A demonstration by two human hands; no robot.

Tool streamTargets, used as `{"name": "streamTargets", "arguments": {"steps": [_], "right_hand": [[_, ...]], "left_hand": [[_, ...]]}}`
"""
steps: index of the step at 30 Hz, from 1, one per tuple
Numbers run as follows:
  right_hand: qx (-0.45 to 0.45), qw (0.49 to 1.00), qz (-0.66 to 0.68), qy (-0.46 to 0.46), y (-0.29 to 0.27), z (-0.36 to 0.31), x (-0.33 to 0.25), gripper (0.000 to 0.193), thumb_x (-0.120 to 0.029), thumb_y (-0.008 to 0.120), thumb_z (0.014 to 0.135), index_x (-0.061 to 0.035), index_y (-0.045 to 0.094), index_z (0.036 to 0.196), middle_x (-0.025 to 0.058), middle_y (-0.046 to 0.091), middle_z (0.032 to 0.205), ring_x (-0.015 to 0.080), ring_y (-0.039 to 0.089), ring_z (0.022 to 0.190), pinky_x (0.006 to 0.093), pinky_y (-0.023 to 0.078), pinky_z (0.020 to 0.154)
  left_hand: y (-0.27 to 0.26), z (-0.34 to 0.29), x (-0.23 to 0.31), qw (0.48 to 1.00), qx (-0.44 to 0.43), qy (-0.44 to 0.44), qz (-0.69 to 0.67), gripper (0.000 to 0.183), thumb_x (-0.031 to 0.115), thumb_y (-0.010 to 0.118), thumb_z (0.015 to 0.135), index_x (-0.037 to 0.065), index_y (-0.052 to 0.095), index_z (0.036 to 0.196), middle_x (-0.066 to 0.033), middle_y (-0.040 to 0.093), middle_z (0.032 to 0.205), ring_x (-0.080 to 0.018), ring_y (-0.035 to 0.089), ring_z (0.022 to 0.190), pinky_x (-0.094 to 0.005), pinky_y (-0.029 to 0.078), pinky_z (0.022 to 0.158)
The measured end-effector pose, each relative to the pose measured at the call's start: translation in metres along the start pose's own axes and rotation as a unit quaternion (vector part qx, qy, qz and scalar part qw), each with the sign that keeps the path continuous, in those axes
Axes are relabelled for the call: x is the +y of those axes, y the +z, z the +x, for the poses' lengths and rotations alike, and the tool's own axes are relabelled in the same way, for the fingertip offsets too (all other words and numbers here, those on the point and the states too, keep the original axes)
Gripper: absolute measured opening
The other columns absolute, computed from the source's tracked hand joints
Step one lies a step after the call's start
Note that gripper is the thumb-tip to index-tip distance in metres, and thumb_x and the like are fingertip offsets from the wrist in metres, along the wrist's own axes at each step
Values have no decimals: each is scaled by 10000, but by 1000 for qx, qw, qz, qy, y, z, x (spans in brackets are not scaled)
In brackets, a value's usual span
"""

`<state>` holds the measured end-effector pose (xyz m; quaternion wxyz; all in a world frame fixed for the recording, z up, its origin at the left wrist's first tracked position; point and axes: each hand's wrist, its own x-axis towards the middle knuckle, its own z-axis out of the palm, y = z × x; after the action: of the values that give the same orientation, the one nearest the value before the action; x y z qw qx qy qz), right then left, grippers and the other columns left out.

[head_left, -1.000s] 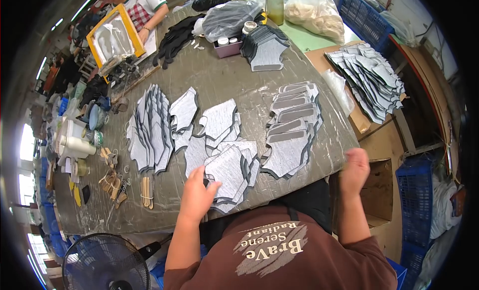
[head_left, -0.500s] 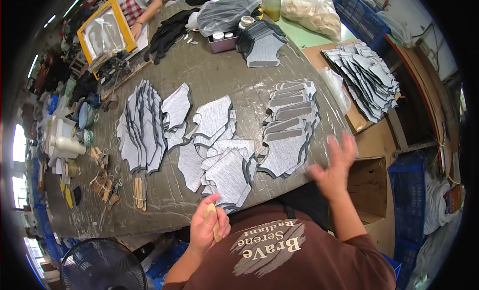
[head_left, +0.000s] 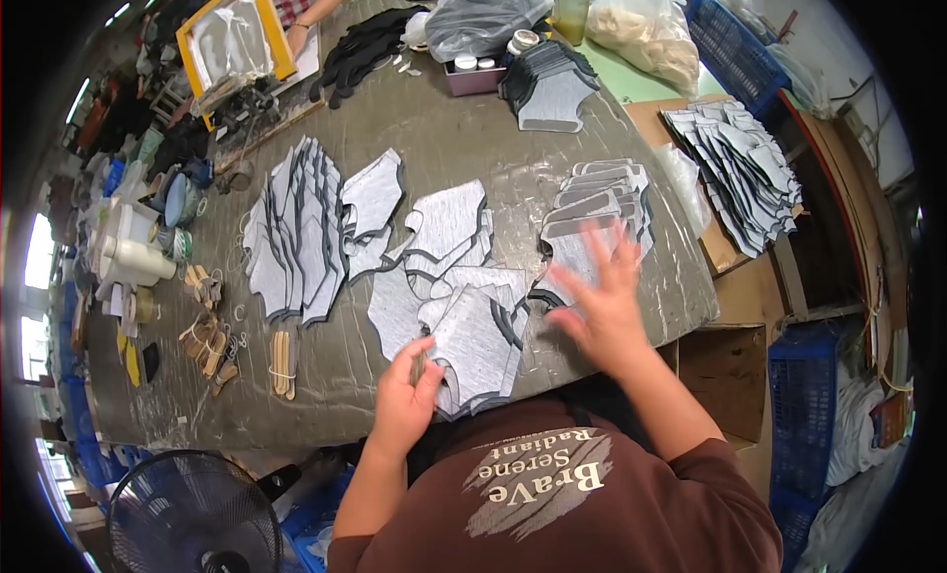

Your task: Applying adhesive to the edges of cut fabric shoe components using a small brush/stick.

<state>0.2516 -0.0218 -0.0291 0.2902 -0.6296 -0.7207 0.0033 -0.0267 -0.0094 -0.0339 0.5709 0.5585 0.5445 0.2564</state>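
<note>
My left hand (head_left: 404, 400) is closed at the near edge of a pile of grey fabric pieces (head_left: 473, 341) with dark backing. A flat wooden stick is pinched in it, mostly hidden by the fingers. Over the front of an overlapping row of similar pieces (head_left: 577, 252), my right hand (head_left: 607, 302) spreads its fingers and holds nothing. Whether its fingertips touch the fabric I cannot tell. Left of the near pile, more grey pieces (head_left: 434, 218) lie loosely overlapped, with a fanned stack (head_left: 296, 238) beyond them.
Bundled wooden sticks (head_left: 283, 364) lie at the table's left. A purple box (head_left: 476, 82) with white jars and another stack of pieces (head_left: 552, 95) stand at the back. A person's arm (head_left: 321, 3) is beside a yellow frame (head_left: 279, 35). A black fan (head_left: 197, 519) stands lower left.
My right hand has swung left from beyond the table's edge to over the right-hand row. My left hand has moved up to the near pile, still closed. The whole view has shifted slightly.
</note>
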Motion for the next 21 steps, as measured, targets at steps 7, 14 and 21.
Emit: {"name": "streamTargets", "arguments": {"steps": [7, 14, 21], "right_hand": [[-157, 962, 121, -189, 46, -13, -47, 327, -216, 710, 719, -136, 626, 1026, 119, 506, 1205, 345, 438, 1184, 544, 296, 1042], [-81, 964, 230, -108, 30, -11, -55, 194, -99, 697, 719, -88, 654, 908, 88, 577, 967, 290, 531, 995, 429, 425, 851], [-208, 810, 513, 195, 35, 2, -61, 103, -77, 659, 802, 8, 675, 858, 91, 657, 748, 164, 606, 674, 281, 487, 647]], "left_hand": [[-6, 27, -19, 987, -69, 121, 84, 438, 58, 563, 867, -47, 451, 1277, -132, 575, 1023, -194, 570, 855, -305, 457, 806], [-1, 7, 23, 995, -97, 18, -11, 496, 23, 628, 809, -41, 462, 1271, -145, 538, 1013, -228, 559, 864, -312, 454, 789], [13, 13, 29, 922, -79, 307, 224, 572, 54, 693, 756, -32, 456, 1270, -167, 524, 1022, -327, 540, 883, -354, 456, 772]]}}
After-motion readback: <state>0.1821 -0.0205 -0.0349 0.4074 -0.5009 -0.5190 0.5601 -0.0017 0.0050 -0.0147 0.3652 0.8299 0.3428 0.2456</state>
